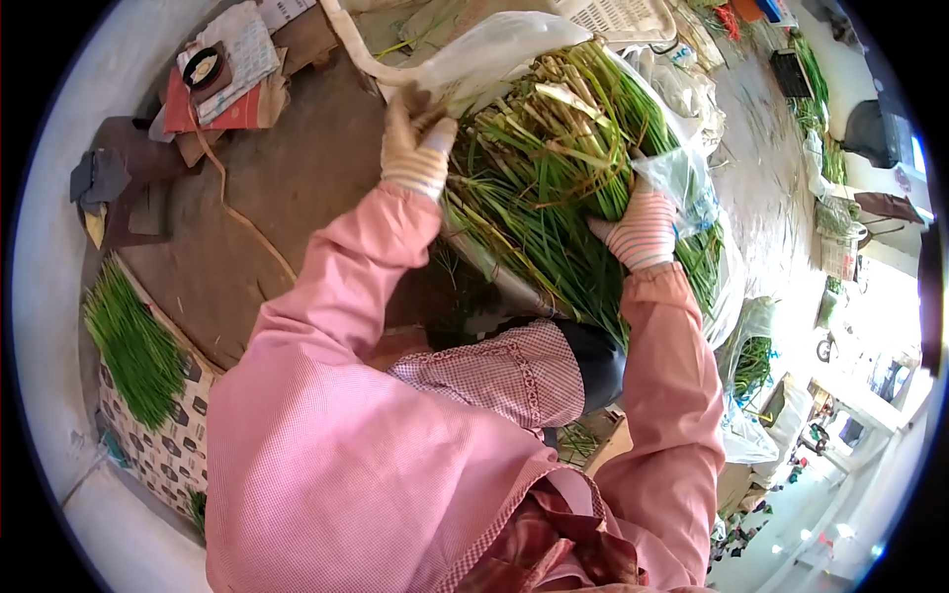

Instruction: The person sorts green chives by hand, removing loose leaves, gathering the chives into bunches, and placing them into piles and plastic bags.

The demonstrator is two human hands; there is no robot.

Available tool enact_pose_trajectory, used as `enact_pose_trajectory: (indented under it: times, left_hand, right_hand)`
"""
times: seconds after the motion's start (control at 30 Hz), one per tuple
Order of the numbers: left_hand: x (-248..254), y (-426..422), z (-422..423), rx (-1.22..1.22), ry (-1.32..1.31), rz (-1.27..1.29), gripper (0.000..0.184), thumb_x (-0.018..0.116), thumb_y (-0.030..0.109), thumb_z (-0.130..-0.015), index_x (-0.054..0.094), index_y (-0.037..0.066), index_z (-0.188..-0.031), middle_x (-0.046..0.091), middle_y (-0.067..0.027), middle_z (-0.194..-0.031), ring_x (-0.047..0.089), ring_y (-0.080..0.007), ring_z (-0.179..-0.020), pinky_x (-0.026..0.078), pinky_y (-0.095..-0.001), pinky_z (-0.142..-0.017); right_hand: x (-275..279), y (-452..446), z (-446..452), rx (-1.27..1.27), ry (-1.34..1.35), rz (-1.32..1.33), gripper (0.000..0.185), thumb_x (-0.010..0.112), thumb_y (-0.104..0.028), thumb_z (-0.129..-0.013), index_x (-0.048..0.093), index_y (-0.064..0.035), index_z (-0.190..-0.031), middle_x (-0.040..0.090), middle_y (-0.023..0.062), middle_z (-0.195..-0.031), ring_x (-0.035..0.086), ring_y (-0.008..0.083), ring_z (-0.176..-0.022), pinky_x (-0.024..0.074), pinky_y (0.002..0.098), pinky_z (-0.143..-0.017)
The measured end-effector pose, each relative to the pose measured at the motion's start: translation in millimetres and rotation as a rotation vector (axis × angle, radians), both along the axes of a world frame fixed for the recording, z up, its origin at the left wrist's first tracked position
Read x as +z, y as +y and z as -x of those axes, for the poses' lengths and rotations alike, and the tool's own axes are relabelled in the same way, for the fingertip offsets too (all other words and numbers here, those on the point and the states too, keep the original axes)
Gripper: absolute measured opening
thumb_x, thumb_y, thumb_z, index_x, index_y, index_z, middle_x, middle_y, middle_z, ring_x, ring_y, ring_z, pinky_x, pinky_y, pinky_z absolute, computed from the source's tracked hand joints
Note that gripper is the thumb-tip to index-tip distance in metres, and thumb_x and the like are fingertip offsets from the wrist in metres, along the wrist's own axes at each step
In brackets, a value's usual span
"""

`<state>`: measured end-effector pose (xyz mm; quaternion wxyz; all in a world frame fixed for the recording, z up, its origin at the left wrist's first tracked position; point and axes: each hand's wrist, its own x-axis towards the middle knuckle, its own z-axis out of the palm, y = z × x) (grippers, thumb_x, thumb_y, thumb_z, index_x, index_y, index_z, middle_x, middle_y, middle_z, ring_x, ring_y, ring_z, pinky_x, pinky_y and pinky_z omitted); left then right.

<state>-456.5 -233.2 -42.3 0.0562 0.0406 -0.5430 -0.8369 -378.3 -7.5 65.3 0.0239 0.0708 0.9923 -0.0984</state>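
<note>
A large heap of long green chive-like stalks (554, 188), with some yellowed leaves, lies inside a clear plastic bag (494, 54) in front of me. My left hand (415, 148), in a pale striped glove, is at the heap's left side near the bag's edge. Its thumb stands apart from the fingers, which are slightly blurred. My right hand (641, 225), in a striped glove, grips into the right side of the stalks. Its fingertips are partly hidden among the leaves and under a flap of plastic.
A neat bunch of green stalks (133, 341) lies on printed cardboard (148, 435) at left. Farther back are a roll of tape (206, 71) on stacked papers and a white plastic basket (618, 18). Another bag of greens (753, 361) stands at right.
</note>
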Motion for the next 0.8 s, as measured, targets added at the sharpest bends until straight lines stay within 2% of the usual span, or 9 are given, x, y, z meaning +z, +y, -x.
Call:
enact_pose_trajectory:
  times: [0.1, 0.2, 0.27, 0.3, 0.4, 0.47, 0.53, 0.63, 0.8]
  left_hand:
    - [-5.8, -6.5, 4.8, -0.024, 0.039, 0.088, 0.062, 0.058, -0.004, -0.070, 0.031, 0.005, -0.126, 0.041, -0.0126, -0.115, 0.048, -0.0202, -0.098, 0.043, -0.0290, -0.082]
    - [-3.2, -6.7, -7.6, -0.069, 0.087, 0.236, 0.062, 0.057, -0.001, -0.071, 0.031, 0.005, -0.126, 0.040, -0.0136, -0.117, 0.046, -0.0216, -0.102, 0.039, -0.0318, -0.089]
    - [16.3, -6.0, -20.1, -0.072, 0.108, -0.031, 0.056, 0.056, 0.003, -0.074, 0.032, 0.003, -0.125, 0.041, -0.0130, -0.116, 0.044, -0.0211, -0.104, 0.036, -0.0315, -0.091]
    - [20.3, -6.6, -25.8, -0.032, 0.222, 0.040, 0.051, 0.055, 0.007, -0.076, 0.035, 0.001, -0.122, 0.045, -0.0125, -0.111, 0.045, -0.0206, -0.103, 0.037, -0.0313, -0.090]
    - [39.3, -2.8, -58.9, -0.097, 0.249, 0.078, 0.040, 0.055, 0.005, -0.078, 0.043, 0.002, -0.116, 0.049, -0.0093, -0.102, 0.048, -0.0174, -0.097, 0.039, -0.0297, -0.086]
    - [41.2, 8.5, -87.2, -0.255, 0.137, -0.027, 0.030, 0.054, 0.002, -0.080, 0.050, 0.002, -0.109, 0.053, -0.0059, -0.093, 0.050, -0.0133, -0.090, 0.041, -0.0271, -0.083]
    - [34.8, 19.0, -110.9, -0.410, 0.012, -0.138, 0.024, 0.054, -0.004, -0.079, 0.055, 0.002, -0.103, 0.057, -0.0052, -0.096, 0.053, -0.0111, -0.085, 0.042, -0.0218, -0.075]
    - [42.6, 32.4, -132.3, -0.585, -0.378, -0.575, 0.019, 0.052, -0.004, -0.080, 0.055, 0.002, -0.098, 0.057, -0.0062, -0.089, 0.054, -0.0119, -0.081, 0.054, -0.0273, -0.059]
    - [49.1, 34.3, -129.0, -0.538, -0.452, -0.572, 0.018, 0.051, -0.003, -0.080, 0.054, 0.002, -0.097, 0.057, -0.0078, -0.088, 0.054, -0.0128, -0.077, 0.055, -0.0298, -0.058]
  right_hand:
    - [2.1, 8.0, 6.1, 0.047, -0.044, 0.132, 0.096, 0.080, -0.024, -0.043, 0.034, -0.0053, -0.124, 0.042, 0.0187, -0.120, 0.039, 0.0329, -0.112, 0.0313, 0.0352, -0.096]
    - [32.2, -6.3, 14.4, -0.006, -0.378, -0.224, 0.122, 0.083, -0.031, -0.039, 0.011, -0.0060, -0.134, 0.036, 0.0239, -0.125, 0.035, 0.0383, -0.116, 0.0309, 0.0371, -0.097]
    - [28.1, -6.8, 8.4, 0.023, -0.400, -0.298, 0.124, 0.083, -0.032, -0.039, 0.008, -0.0056, -0.134, 0.035, 0.0249, -0.125, 0.035, 0.0387, -0.116, 0.0317, 0.0376, -0.096]
    - [25.9, -5.8, 8.9, 0.056, -0.420, -0.366, 0.127, 0.083, -0.032, -0.039, 0.004, -0.0053, -0.134, 0.035, 0.0259, -0.126, 0.036, 0.0392, -0.116, 0.0325, 0.0381, -0.096]
    - [17.8, -3.3, 23.2, -0.080, -0.515, -0.288, 0.126, 0.083, -0.034, -0.039, 0.005, -0.0084, -0.134, 0.043, 0.0269, -0.118, 0.041, 0.0387, -0.112, 0.0333, 0.0418, -0.094]
    - [15.7, 19.4, 35.2, -0.043, -0.465, -0.055, 0.112, 0.080, -0.024, -0.044, 0.013, -0.0074, -0.133, 0.049, 0.0228, -0.113, 0.047, 0.0348, -0.106, 0.0380, 0.0371, -0.089]
    - [8.6, 30.2, 35.8, 0.084, -0.152, 0.089, 0.102, 0.080, -0.016, -0.043, 0.026, -0.0081, -0.129, 0.053, 0.0189, -0.108, 0.050, 0.0347, -0.100, 0.0404, 0.0355, -0.086]
    - [17.7, 23.2, 26.9, -0.034, -0.219, 0.058, 0.099, 0.080, -0.015, -0.044, 0.027, -0.0084, -0.128, 0.055, 0.0158, -0.105, 0.054, 0.0323, -0.096, 0.0428, 0.0350, -0.083]
    - [0.3, 28.1, -3.6, -0.078, -0.063, 0.124, 0.090, 0.078, -0.018, -0.047, 0.032, -0.0076, -0.123, 0.054, 0.0153, -0.104, 0.054, 0.0322, -0.091, 0.0429, 0.0356, -0.082]
